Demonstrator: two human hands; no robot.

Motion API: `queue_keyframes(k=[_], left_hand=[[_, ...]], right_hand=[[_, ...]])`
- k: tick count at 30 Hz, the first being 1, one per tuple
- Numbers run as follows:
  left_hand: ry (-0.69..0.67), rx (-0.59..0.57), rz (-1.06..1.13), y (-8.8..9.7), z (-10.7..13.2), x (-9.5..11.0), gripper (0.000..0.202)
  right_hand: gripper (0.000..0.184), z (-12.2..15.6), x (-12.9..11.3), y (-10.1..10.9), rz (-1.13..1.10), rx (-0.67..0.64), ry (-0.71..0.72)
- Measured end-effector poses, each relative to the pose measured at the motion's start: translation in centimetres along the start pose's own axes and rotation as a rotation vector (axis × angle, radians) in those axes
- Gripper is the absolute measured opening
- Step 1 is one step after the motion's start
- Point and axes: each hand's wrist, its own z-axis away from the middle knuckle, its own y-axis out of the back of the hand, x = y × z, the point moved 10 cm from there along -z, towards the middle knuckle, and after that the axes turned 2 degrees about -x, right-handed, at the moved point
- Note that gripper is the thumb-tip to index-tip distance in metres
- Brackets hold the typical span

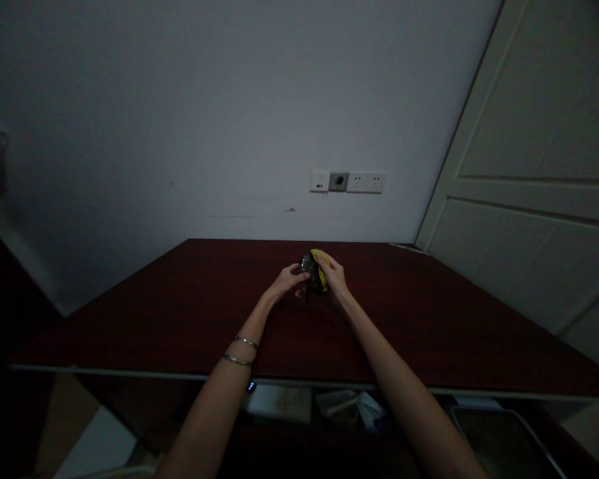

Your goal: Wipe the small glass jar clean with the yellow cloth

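Note:
Both my hands meet over the far middle part of the dark red table [180, 313]. My left hand [285, 281] is closed on a small dark, shiny, see-through object [307, 267]; its exact kind is too dim to make out. In my right hand [333, 274] is a soft-looking yellow cloth [322, 269], pressed against the right side of that object. Fingertips of my left hand show beneath the object. Two silver bangles [238, 360] circle my left forearm.
Behind the table rises a pale wall with sockets and a switch panel [347, 181]. A white panelled door [534, 166] stands at the right. Below the tabletop edge lie a pale box [279, 402], crumpled papers [352, 407] and a dark tray-like thing [504, 439].

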Motion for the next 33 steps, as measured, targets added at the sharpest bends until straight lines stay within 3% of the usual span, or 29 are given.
queue_keyframes(k=[6,11,16,22,29,33], left_hand=[[-0.003,0.047,0.039,0.8,0.0,-0.6,0.052],[0.131,0.086,0.036,1.2,0.1,-2.2,0.058],[0.188,0.036,0.067,0.7,0.2,-2.7,0.061],[0.101,-0.117,0.05,0.0,0.6,-1.7,0.061],[0.013,-0.012,-0.076,1.1,-0.1,-0.5,0.074],[-0.003,-0.011,-0.062,0.7,-0.3,0.0,0.063]], right_hand=[[0.054,0.5,-1.4,-1.7,0.064,-0.187,0.048],[0.076,1.3,-1.9,-3.0,0.09,-0.322,0.114],[0.074,1.0,-1.7,-2.6,0.089,-0.292,0.115],[0.07,0.4,-1.0,-1.6,0.036,-0.192,0.036],[0.068,0.4,0.3,-1.5,0.0,-0.141,-0.052],[0.071,0.5,0.5,-1.7,0.04,-0.162,-0.06]])
